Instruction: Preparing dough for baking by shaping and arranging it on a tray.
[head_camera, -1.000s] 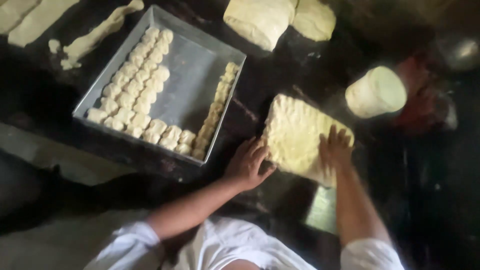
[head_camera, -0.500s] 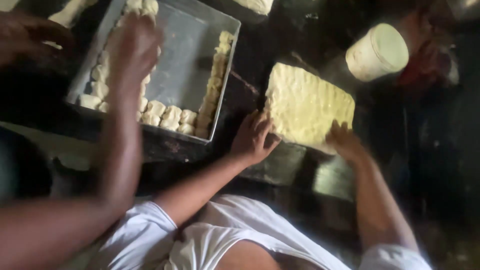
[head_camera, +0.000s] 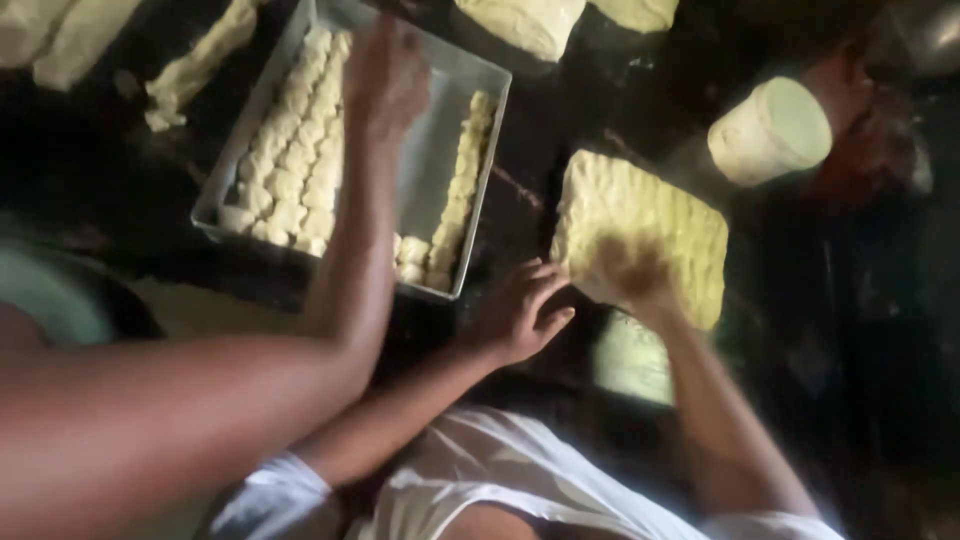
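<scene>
A person in a white shirt works a pale, dimpled slab of dough (head_camera: 650, 235) lying on a dark table (head_camera: 560, 120), just right of a metal tray (head_camera: 432, 160). The left hand (head_camera: 520, 315) rests open, fingers spread, at the slab's near left edge. The right hand (head_camera: 630, 275), blurred, lies on top of the slab, and its fingers cannot be made out. A co-worker's hand (head_camera: 385, 75) reaches over the rows of dough pieces (head_camera: 290, 170) in the tray, and a white tub (head_camera: 770, 130) lies tipped beyond the slab.
</scene>
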